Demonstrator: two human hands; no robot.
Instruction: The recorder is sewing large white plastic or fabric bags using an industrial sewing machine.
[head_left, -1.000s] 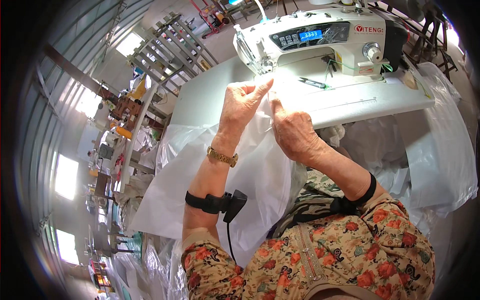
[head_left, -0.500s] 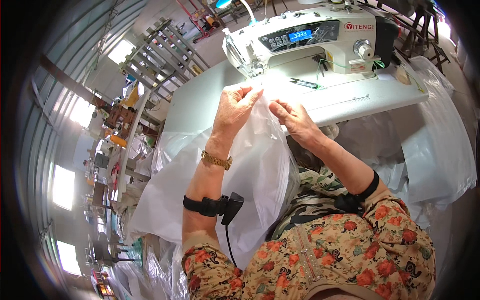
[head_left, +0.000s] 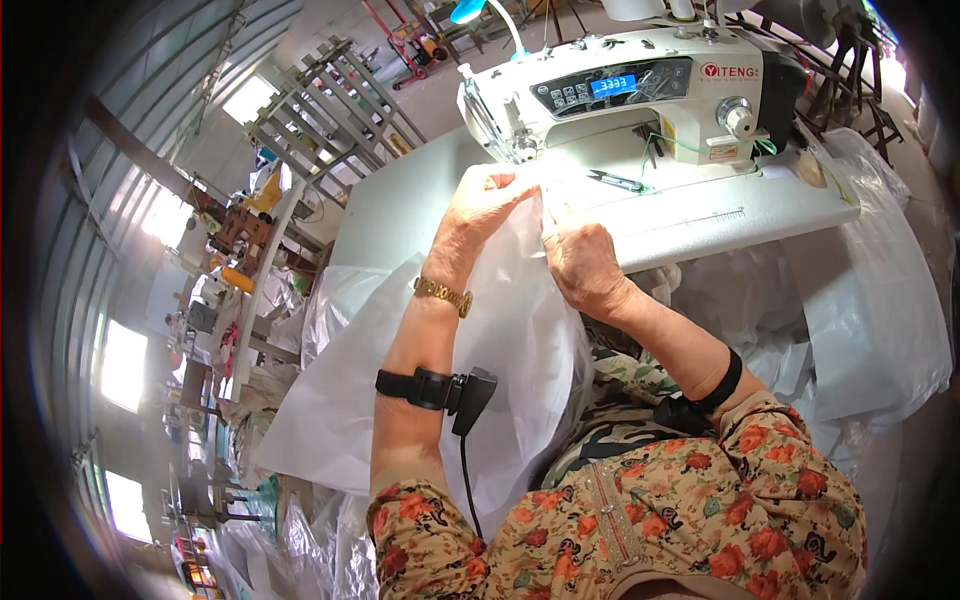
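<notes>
We look down on two bare hands meeting at the front of a pale grey table [head_left: 400,205], just below the needle end of a white sewing machine [head_left: 705,115]. Our left hand [head_left: 480,205] pinches the top of a thin white plastic sheet [head_left: 475,350] between thumb and fingertips. Our right hand [head_left: 585,260] sits just beside it, fingers curled in and index finger pointing up along the sheet's right edge; bright glare hides the fingertips, so we cannot tell whether it grips. The sheet hangs from between the hands, falling toward our lap and spreading left beneath our left forearm. We wear a gold watch [head_left: 443,294] on the left wrist and a black strap [head_left: 425,388] farther up that arm. Right of the hands, a small dark tool [head_left: 615,181] lies on the table near the machine's base.
</notes>
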